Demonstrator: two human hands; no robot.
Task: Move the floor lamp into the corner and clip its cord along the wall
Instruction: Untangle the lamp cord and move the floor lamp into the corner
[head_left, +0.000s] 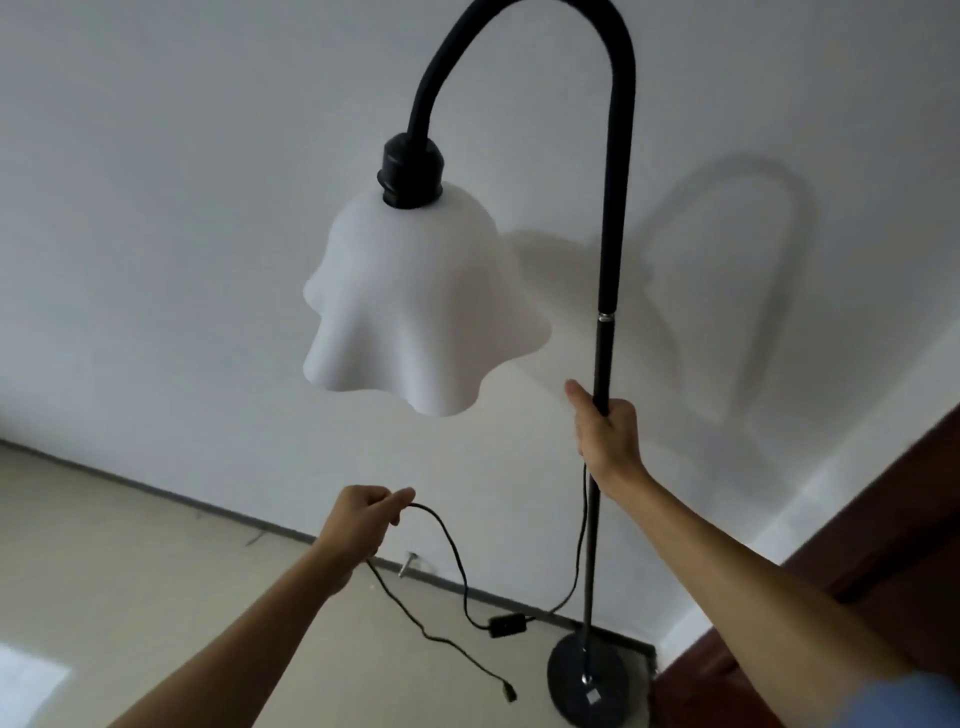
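The floor lamp has a black pole, a curved neck and a white wavy shade. Its round black base stands on the floor near the corner. My right hand grips the pole below the shade. My left hand pinches the black cord, which loops down past an inline switch to the pole. The cord's free end with a plug hangs near the floor.
A white wall runs behind the lamp with a grey baseboard along the floor. A small metal piece lies by the baseboard. Dark brown woodwork meets the wall at the right, forming the corner.
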